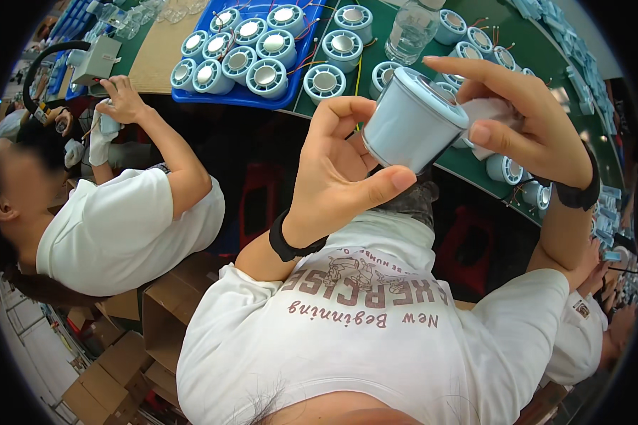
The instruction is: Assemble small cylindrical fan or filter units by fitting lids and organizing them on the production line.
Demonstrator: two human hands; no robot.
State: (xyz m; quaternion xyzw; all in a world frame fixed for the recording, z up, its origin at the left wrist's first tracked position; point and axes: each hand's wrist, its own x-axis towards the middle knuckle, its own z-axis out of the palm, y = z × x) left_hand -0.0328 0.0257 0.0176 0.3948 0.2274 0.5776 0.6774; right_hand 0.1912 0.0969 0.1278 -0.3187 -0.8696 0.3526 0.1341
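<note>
A light blue cylindrical housing (412, 127) is tilted in front of me, raised above the near edge of the green table. My left hand (333, 166) grips it from the left, fingers behind and thumb along its lower side. On the right, my right hand (535, 120) has a crumpled white cloth (493, 117) between its thumb and fingers, close to the rim of the housing. The right index finger stretches toward the housing's top; whether it touches is unclear. Black bands circle both wrists.
A blue tray (191, 97) of similar round parts with silver centres stands ahead-left. More parts (342, 49) with thin wires and a clear bottle (408, 32) stand on the green table (452, 164). A co-worker (120, 230) sits left, near cardboard boxes (174, 304). Red stools (468, 248) stand below.
</note>
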